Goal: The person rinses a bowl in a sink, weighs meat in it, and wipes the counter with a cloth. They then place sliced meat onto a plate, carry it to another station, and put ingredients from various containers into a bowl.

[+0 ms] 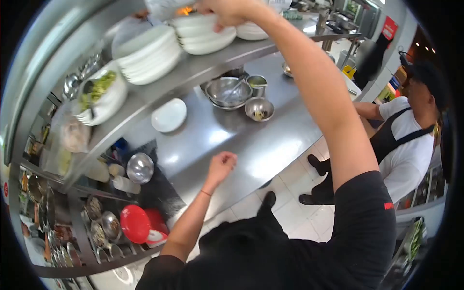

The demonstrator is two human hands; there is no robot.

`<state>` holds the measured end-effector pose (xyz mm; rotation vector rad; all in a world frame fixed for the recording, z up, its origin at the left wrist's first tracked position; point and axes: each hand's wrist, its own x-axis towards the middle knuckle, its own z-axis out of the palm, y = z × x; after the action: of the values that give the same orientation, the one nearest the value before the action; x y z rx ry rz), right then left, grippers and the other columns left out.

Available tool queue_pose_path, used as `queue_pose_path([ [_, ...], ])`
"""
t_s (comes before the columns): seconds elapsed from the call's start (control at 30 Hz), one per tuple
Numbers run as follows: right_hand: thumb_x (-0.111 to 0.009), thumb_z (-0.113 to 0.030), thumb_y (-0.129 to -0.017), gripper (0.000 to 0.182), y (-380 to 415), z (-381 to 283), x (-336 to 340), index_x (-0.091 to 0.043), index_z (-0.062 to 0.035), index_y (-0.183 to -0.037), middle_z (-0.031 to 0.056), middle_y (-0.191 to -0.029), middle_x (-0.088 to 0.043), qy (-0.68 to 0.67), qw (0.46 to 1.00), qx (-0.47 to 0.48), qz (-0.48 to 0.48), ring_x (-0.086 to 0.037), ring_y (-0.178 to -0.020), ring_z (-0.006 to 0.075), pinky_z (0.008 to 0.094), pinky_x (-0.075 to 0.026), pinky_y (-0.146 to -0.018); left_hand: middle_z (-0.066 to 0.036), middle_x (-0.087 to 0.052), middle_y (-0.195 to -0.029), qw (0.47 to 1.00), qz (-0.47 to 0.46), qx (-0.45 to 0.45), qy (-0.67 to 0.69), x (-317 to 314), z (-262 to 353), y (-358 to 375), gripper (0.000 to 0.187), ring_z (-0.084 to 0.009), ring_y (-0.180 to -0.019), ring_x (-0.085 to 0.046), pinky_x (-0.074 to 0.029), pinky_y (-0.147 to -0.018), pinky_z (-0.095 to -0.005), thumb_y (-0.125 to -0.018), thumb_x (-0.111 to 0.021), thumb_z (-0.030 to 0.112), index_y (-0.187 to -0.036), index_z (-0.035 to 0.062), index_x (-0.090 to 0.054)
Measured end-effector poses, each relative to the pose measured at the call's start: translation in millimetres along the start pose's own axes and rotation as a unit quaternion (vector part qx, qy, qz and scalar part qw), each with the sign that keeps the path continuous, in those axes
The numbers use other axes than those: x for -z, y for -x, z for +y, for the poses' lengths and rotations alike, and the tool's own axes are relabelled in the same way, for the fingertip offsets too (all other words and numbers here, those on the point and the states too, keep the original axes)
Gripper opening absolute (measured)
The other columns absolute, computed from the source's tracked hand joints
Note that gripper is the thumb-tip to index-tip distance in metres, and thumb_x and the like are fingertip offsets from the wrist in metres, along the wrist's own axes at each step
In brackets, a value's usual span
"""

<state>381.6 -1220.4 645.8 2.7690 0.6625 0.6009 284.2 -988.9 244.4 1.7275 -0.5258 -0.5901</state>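
Note:
My right hand (231, 10) reaches up over the shelf at the top edge, above a stack of white bowls (205, 38). Its fingers bend around toward a pale item (166, 7) that the frame cuts off; I cannot tell what it is. Below, my left hand (222, 166) hovers over the steel counter (241, 140), fingers curled in and nothing showing in them. Beyond it on the counter are a white plate (169, 116), a large steel bowl (227, 93) with a whisk in it, a small steel bowl (259, 109) with bits of food, and a steel pot (257, 84).
Along the shelf (212, 60) stand a tall stack of white plates (150, 58) and a white bowl of greens (101, 92). A steel bowl (140, 168) and a red container (135, 223) are at the left. A person in a dark apron (398, 128) stands close on the right.

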Motion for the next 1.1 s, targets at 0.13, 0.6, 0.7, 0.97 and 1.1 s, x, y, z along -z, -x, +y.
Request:
queue_pose_path([
  [0.13,-0.077,-0.021,-0.07,0.052,24.7,-16.0,3.2,-0.062,0.0005,-0.115,0.0235,-0.106,-0.065,-0.245,0.943,-0.011,0.227,-0.061,-0.103,0.0378,0.0434,-0.048,-0.091,-0.004,-0.066,-0.086,0.991,0.089,0.082,0.063,-24.9,27.3,-24.1,0.022,-0.0096,-0.074,-0.061,-0.048,-0.061,-0.0238,-0.093,-0.064,0.024,-0.1,0.0031,-0.065],
  [0.6,-0.072,-0.029,-0.08,0.027,270.9,-78.3,-244.6,-0.068,-0.0089,-0.099,0.0063,-0.112,-0.063,-0.616,0.755,0.187,0.126,-0.053,-0.113,0.0318,0.0483,-0.04,-0.097,-0.018,-0.047,-0.137,0.859,0.357,0.073,0.36,-127.0,53.1,57.1,0.065,-0.0373,-0.119,-0.054,-0.051,-0.097,-0.0532,-0.09,-0.062,0.022,-0.143,0.0006,-0.031],
  [0.7,-0.065,-0.027,-0.083,0.044,278.8,-1.3,-344.0,-0.06,0.0041,-0.113,0.0234,-0.105,-0.062,-0.45,0.812,-0.371,0.035,-0.052,-0.11,0.0376,0.0501,-0.042,-0.094,-0.016,-0.054,-0.128,0.836,0.391,0.118,0.365,-167.2,-4.5,3.6,0.052,-0.0337,-0.11,-0.06,-0.059,-0.075,-0.053,-0.091,-0.053,0.005,-0.141,0.0066,-0.037],
  [0.97,-0.057,-0.009,-0.087,0.022,309.0,91.6,-406.4,-0.06,0.0031,-0.105,0.013,-0.088,-0.064,-0.591,0.668,-0.452,-0.021,-0.064,-0.065,0.0179,0.032,-0.05,-0.043,-0.024,-0.053,-0.12,0.877,0.294,0.154,0.346,-214.7,-37.8,-136.8,0.062,-0.0418,-0.094,-0.065,-0.063,-0.061,-0.0489,-0.095,-0.06,0.029,-0.138,-0.001,-0.028],
  [1.1,-0.058,-0.006,-0.084,0.026,341.4,68.1,-396.8,-0.056,0.0074,-0.106,0.0155,-0.092,-0.062,-0.614,0.653,-0.443,-0.001,-0.062,-0.07,0.0183,0.0325,-0.05,-0.042,-0.02,-0.058,-0.117,0.894,0.178,0.153,0.381,-198.2,1.0,-144.4,0.058,-0.0297,-0.086,-0.069,-0.061,-0.068,-0.038,-0.095,-0.06,0.037,-0.136,0.0022,-0.039],
])
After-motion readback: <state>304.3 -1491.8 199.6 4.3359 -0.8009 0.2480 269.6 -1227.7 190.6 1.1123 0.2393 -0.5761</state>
